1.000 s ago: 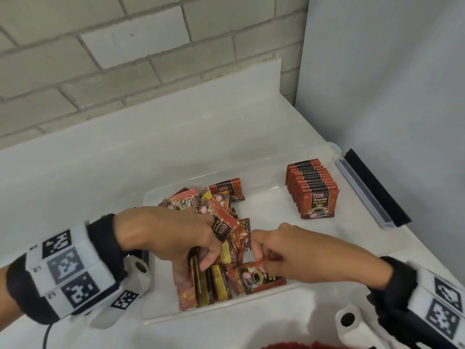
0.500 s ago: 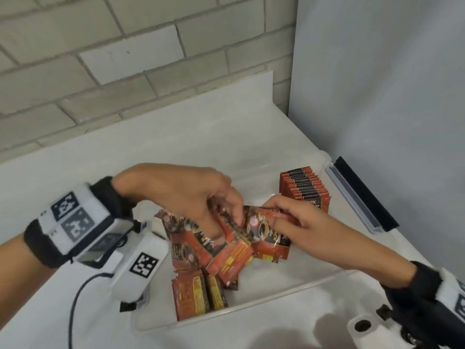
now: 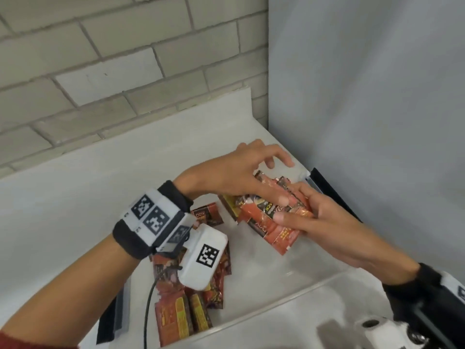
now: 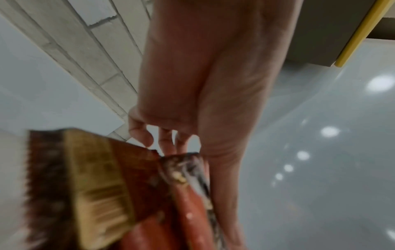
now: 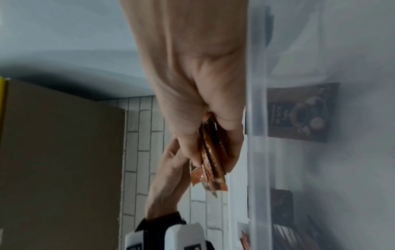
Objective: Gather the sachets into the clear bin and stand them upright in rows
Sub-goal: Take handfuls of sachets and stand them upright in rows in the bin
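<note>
Both hands are on a fanned bunch of sachets (image 3: 270, 217) held just right of centre in the head view, above the clear bin (image 3: 289, 293). The right hand (image 3: 324, 230) pinches the bunch, and the left hand (image 3: 236, 172) grips its top with the outer fingers loose. More loose sachets (image 3: 181, 308) lie at lower left in the bin. They look light, crinkly and slippery, so I'd squeeze the flat faces near the middle, not the edges.

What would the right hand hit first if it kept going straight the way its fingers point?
Probably the left hand: the right hand, gripping the bundle of sachets, points up-left at it across the clear bin, and they look nearly touching. Depth is uncertain.
</note>
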{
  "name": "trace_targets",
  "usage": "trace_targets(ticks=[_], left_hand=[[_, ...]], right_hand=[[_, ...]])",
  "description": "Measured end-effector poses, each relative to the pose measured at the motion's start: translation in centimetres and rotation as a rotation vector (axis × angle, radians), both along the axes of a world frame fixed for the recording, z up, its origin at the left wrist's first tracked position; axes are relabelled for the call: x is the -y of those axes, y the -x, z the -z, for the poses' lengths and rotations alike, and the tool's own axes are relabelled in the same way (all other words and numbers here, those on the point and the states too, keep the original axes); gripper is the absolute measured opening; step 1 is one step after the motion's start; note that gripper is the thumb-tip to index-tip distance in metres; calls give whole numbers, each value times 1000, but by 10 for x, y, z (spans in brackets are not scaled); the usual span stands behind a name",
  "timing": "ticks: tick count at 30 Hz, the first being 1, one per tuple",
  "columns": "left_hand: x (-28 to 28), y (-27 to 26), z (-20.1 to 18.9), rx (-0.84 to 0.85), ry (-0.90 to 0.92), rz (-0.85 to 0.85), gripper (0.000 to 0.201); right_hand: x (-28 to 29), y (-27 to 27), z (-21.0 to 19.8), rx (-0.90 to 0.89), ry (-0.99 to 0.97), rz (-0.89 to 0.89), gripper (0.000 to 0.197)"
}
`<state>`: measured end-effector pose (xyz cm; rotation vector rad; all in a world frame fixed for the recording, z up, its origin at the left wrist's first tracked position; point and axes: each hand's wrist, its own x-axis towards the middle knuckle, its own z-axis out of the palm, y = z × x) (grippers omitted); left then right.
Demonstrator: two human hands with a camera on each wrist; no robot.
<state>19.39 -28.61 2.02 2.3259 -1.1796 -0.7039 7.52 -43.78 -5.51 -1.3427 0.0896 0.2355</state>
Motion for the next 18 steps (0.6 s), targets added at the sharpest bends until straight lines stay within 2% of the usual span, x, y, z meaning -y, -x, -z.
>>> trace_targets(ticks=[2,5,8,10,13,16,18], left_hand=[[-2,1,-2,-110,99,-164,69],[-7,1,-2,-332,291,-401,76],[-12,2,8,-465,449,-511,86],[-10,8,19,-567,550,-505,88],[-3,18,31,-647,692,-417,71],[6,27,38,-639,691,-364,52],[9,29,42,-661,663,-352,54]], right_hand=[[5,-2,0,24,-16,50,51],[7,-5,1,44,-133,147,63],[6,-9,-3,86,-284,250,61],[6,-10,-5,108,-335,272,59],[5,-13,-7,107,-331,274,59],[3,-15,-6,114,-310,267,61],[3,-15,-6,121,-304,269,63]])
